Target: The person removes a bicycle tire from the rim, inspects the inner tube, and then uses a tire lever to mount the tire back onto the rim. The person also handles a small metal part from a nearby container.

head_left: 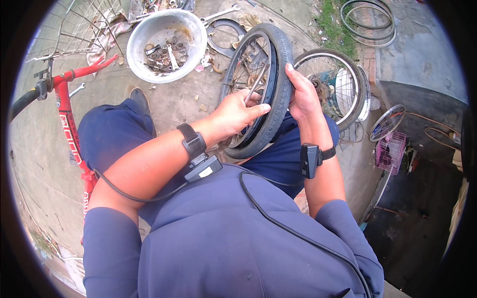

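Observation:
A small bicycle wheel (242,57) stands tilted between my knees, its black tyre (279,94) partly off the rim, leaving a gap on the side nearer me. My left hand (237,113) reaches across the spokes, closed on a thin metal tyre lever (259,80) that slants up along the gap. Its thumb presses on the tyre's edge. My right hand (304,95) grips the outer tread from the right, thumb up; its other fingers are partly hidden behind the tyre.
A white basin (134,52) of tools and small parts stands ahead, with a wrench (222,13) beyond it. Left is a red bicycle frame (67,114) with a wire basket (74,30). A second wheel (343,64) lies right; loose tyres (343,20) and a pink cage (390,151) are farther off.

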{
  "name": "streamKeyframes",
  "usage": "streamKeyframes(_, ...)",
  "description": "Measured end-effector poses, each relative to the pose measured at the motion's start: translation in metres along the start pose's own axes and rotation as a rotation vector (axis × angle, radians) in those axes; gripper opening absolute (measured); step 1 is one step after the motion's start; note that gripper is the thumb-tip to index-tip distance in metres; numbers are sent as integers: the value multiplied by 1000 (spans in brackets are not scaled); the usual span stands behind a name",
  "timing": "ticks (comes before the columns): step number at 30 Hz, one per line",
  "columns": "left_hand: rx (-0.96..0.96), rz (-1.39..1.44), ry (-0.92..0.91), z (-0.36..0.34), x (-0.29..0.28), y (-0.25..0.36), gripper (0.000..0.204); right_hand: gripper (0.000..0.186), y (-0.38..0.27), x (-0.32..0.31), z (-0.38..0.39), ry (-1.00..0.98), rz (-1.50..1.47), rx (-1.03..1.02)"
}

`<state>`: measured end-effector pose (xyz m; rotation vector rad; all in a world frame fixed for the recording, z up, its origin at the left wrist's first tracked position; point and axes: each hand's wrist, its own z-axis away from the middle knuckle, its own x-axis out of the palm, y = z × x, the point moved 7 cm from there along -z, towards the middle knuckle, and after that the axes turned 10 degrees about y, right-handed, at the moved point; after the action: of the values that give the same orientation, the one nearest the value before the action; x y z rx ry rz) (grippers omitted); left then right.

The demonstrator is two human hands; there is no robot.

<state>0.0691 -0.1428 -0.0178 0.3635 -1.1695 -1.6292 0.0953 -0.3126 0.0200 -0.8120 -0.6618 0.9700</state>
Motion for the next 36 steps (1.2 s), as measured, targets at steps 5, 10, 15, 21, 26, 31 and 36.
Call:
streamKeyframes(5, 58, 13, 48, 0, -4, 4, 51, 37, 8, 6, 0, 17, -51, 35)
streamKeyframes(10, 10, -9, 70, -3, -11, -4, 43, 35, 11, 7, -8, -13, 31, 40)
streamKeyframes(15, 71, -3, 121, -2, -21, -6, 32, 35, 15, 9, -9, -67, 26, 84)
streamKeyframes(21, 165, -37, 147, 0, -36, 10, 18, 40, 14, 16, 0, -81, -63, 113)
streamKeyframes(26, 309, -434, 168, 4, -59, 36, 24, 39, 20, 23, -2, -86, -204, 107)
streamKeyframes(31, 407, -524, 252, 21, -71, 43, 46, 41, 19, 19, -6, -1, -268, 102)
streamKeyframes(36, 226, -389, 423, 16, -110, 23, 41, 40, 16, 9, -5, -18, -307, 104)
